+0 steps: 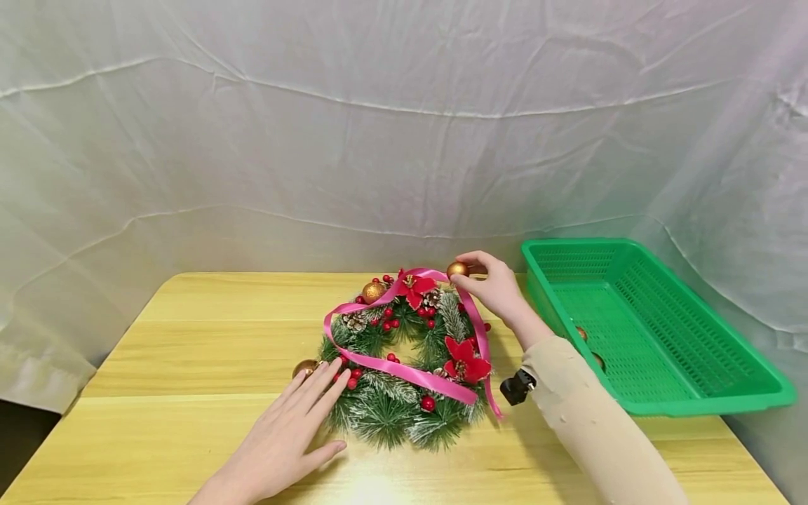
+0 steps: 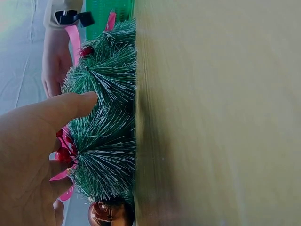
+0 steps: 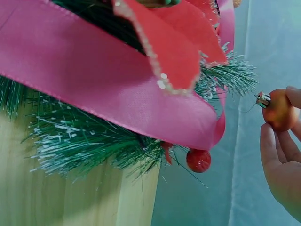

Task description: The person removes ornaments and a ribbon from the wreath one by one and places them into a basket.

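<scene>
A green wreath (image 1: 381, 414) with frosted tips, red berries, pine cones and red flowers lies on the table. Loops of pink ribbon (image 1: 404, 370) run over it. My right hand (image 1: 501, 291) pinches a gold bauble (image 1: 457, 269) at the wreath's upper right edge; its silver cap points toward the wreath in the right wrist view. Fingers spread, my left hand (image 1: 284, 428) rests its fingertips at the wreath's left front side, by some red berries (image 1: 355, 375). Two other gold baubles sit on the wreath, one at the top (image 1: 374, 292) and one at the left (image 1: 306, 368).
A green plastic basket (image 1: 631, 337) stands on the right side of the table, with small orange-brown balls (image 1: 598, 361) showing near its left wall. Pale cloth (image 1: 379, 161) hangs behind the wooden table (image 1: 208, 351).
</scene>
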Motion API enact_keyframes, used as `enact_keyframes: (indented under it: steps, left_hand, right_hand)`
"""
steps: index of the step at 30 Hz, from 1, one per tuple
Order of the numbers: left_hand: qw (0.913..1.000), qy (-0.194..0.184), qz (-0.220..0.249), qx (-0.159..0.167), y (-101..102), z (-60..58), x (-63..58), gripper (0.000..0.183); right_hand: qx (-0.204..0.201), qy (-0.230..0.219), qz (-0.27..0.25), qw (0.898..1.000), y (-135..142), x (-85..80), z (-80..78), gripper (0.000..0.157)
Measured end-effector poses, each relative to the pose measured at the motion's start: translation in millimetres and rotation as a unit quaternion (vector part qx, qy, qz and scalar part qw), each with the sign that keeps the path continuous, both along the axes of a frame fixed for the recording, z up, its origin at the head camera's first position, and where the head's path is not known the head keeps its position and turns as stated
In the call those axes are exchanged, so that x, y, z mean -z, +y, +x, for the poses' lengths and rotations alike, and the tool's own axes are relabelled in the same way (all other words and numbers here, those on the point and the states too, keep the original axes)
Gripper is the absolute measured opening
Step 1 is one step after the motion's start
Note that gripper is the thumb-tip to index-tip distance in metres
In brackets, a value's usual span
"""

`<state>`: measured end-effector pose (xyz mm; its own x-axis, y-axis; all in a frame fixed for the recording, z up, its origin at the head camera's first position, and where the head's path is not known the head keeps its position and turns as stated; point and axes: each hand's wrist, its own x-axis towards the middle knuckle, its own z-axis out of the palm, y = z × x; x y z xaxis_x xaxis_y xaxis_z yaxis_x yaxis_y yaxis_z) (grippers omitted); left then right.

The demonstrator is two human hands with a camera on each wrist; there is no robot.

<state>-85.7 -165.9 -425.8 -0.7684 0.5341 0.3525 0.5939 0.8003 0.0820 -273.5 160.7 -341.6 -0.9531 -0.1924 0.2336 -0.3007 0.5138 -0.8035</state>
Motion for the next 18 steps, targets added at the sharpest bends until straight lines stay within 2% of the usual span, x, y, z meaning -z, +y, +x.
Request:
enact_keyframes:
  steps: [18]
  left_hand:
    - [0.9999,0.005,0.007,0.005,0.3,0.8,-1.7,0.092]
  right_hand:
    - [0.003,0.006,-0.036,0.999,17.9,-13.2,9.6,0.042]
